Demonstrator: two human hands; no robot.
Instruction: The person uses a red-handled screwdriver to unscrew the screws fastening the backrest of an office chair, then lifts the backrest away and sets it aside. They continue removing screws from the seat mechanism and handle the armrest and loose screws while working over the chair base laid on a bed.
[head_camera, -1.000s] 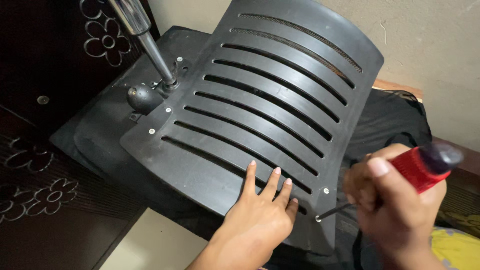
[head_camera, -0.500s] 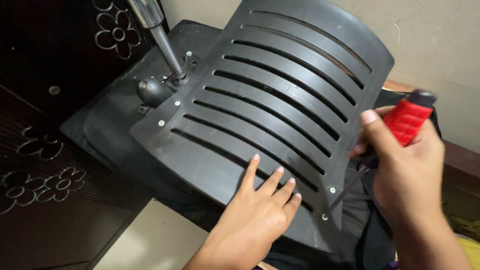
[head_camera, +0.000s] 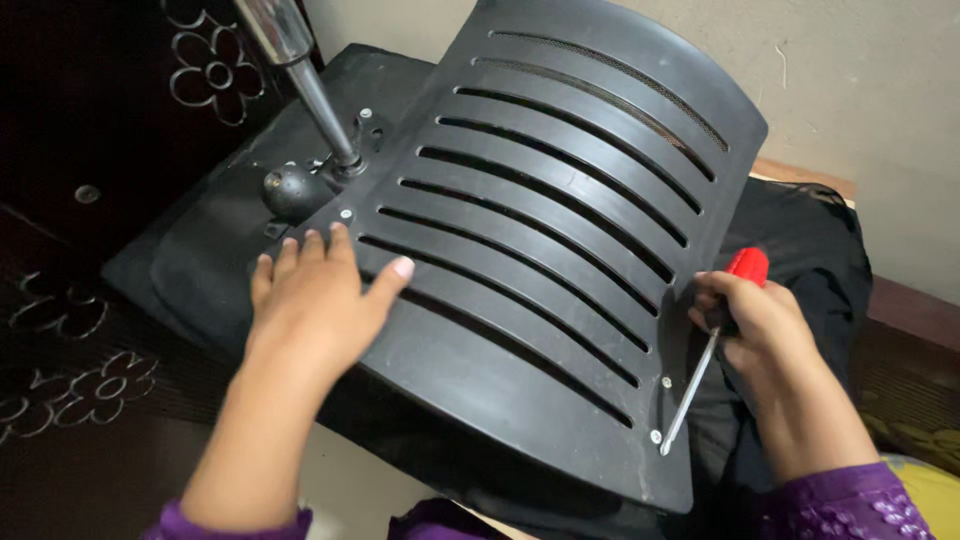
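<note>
A black slotted plastic chair back (head_camera: 560, 230) lies tilted across the upturned black chair seat (head_camera: 210, 260). My left hand (head_camera: 315, 300) rests flat on the panel's lower left part, fingers spread beside a screw head. My right hand (head_camera: 755, 325) grips a red-handled screwdriver (head_camera: 715, 345); its metal shaft slants down to a screw (head_camera: 657, 437) at the panel's lower right corner. Another screw (head_camera: 666, 382) sits just above it.
A chrome chair column (head_camera: 300, 75) rises from the seat base beside a black round knob (head_camera: 293, 190). Dark carved wooden furniture (head_camera: 90, 120) stands on the left. A beige wall (head_camera: 860, 90) is at the right, with black cloth (head_camera: 810, 240) under the panel.
My left hand has moved from the panel's lower middle up to its left side. My right hand has lowered the screwdriver so its tip meets the lower right screw.
</note>
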